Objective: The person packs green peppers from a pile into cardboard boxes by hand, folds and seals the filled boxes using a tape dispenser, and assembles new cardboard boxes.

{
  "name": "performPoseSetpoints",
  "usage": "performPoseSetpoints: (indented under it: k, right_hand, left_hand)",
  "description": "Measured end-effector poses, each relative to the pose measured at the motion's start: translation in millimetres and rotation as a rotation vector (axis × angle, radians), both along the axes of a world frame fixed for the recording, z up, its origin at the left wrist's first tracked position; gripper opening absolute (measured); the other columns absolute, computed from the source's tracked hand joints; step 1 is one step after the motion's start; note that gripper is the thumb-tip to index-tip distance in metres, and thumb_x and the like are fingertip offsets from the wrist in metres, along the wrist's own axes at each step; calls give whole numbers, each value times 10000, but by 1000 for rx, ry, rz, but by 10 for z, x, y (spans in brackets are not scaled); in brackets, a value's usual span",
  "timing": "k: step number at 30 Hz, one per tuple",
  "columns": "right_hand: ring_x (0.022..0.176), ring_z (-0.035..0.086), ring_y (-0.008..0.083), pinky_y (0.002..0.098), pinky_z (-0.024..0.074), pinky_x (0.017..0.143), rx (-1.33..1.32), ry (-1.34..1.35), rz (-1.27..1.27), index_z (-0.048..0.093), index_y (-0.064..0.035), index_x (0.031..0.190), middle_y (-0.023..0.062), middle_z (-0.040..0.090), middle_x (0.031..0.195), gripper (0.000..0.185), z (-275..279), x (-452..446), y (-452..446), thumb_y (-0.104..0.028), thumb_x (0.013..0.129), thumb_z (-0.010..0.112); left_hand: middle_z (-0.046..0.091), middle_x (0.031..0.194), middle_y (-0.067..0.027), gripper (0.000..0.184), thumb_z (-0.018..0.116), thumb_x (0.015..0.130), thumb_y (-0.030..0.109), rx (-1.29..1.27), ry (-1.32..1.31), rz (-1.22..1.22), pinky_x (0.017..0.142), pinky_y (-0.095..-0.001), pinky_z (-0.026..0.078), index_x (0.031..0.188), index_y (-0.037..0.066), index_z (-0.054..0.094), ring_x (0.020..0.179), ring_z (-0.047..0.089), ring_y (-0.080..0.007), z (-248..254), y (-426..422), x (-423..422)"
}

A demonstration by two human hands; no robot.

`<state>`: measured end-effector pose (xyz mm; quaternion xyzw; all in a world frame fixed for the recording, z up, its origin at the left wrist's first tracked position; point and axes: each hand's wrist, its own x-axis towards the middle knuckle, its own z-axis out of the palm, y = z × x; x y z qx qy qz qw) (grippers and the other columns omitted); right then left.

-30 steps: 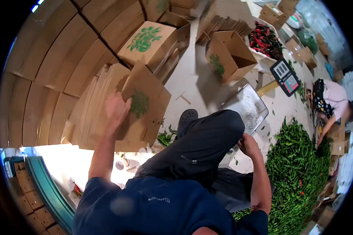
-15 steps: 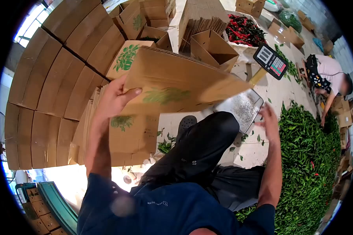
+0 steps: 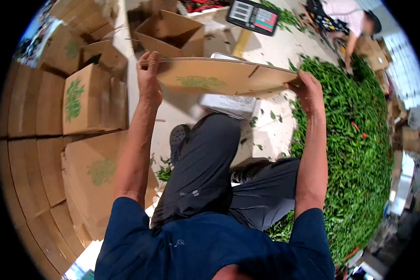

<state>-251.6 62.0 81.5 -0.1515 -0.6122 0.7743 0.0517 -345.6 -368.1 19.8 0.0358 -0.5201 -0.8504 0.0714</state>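
Note:
Between my two hands hangs a flattened cardboard box point(image 3: 238, 77) with a green print on its face. My left hand point(image 3: 149, 77) grips its left end, fingers wrapped over the edge. At the opposite end, my right hand point(image 3: 308, 88) pinches the corner. Below and partly behind the cardboard is the metal pan of a scale point(image 3: 231, 105), and the scale's display point(image 3: 253, 17) stands above on a yellowish post. An open cardboard box point(image 3: 170, 35) sits just beyond my left hand.
A big heap of green peppers point(image 3: 345, 154) covers the floor to my right, where another person point(image 3: 343, 21) crouches, reaching in. Stacked boxes point(image 3: 32, 172) and a printed box point(image 3: 91, 100) stand at left. Red peppers point(image 3: 205, 5) show at the top.
My right hand, free before, has taken hold of the cardboard's right end. The cardboard is now stretched level between both hands. My view has turned toward the right.

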Motion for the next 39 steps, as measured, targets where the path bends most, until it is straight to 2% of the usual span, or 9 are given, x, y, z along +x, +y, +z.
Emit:
performPoseSetpoints:
  k: [3,6,10,15,22,29,35,38,39]
  right_hand:
    - [934,637,207,353,609,846,59,-74,55,674,53,1078,110,626,965,341,-48,45,169,-231,897,727]
    - [1038,630,231,390,598,924,92,-221,89,659,46,1155,135,632,1101,357,-280,48,459,-226,928,695]
    - [1052,624,222,390,594,944,146,-281,87,646,51,1185,136,628,1117,382,-279,78,451,-237,937,685]
    - [1085,645,210,312,530,997,237,-397,285,622,89,1229,163,653,1190,563,-306,255,463,-351,902,747]
    - [981,670,197,327,570,937,261,-320,124,617,94,1199,135,670,1086,515,-243,261,427,-324,922,732]
    - [855,682,190,330,634,755,277,-271,-36,635,83,1133,140,670,998,488,-353,247,530,-340,913,741]
    - [770,674,163,286,607,604,485,-211,-118,656,76,1082,143,681,926,505,-262,136,338,-378,887,763]
    - [891,662,197,324,572,790,741,-74,-187,655,76,1123,140,685,989,571,-324,-7,110,-394,838,807]
    - [1010,645,224,337,511,924,528,-15,-131,624,76,1205,161,680,1093,613,-414,-60,90,-374,834,813]
  left_hand:
    - [509,1234,-113,871,867,801,341,-49,-88,21,1006,-353,427,1395,2,327,1134,515,-188,-212,258,-123]
    - [496,1245,-120,872,869,799,311,-113,-182,-73,1020,-359,419,1398,-4,319,1158,506,-205,-286,422,-137]
    - [478,1288,-144,904,858,807,310,-207,-124,-133,1064,-375,397,1434,-1,286,1214,480,-233,-378,446,-187]
    - [446,1391,-194,918,845,816,322,-285,-75,-164,1105,-374,367,1453,-18,278,1291,447,-261,-402,440,-233]
    - [457,1409,-224,903,856,796,308,-316,-115,-157,1101,-383,375,1435,-30,315,1264,485,-274,-337,539,-188]
    - [473,1350,-184,839,837,818,253,-287,-139,-227,1040,-347,432,1419,-28,323,1214,503,-236,-219,715,-105]
    - [553,1232,-147,723,766,835,170,-211,-242,-281,936,-320,481,1398,-31,359,1098,567,-210,-56,755,-19]
    - [612,1176,-110,573,657,934,274,-281,-342,-310,902,-305,479,1393,2,450,1026,601,-180,81,871,45]
    - [624,1189,-110,559,603,978,342,-353,-357,-336,886,-300,488,1416,25,461,1010,616,-183,108,925,59]
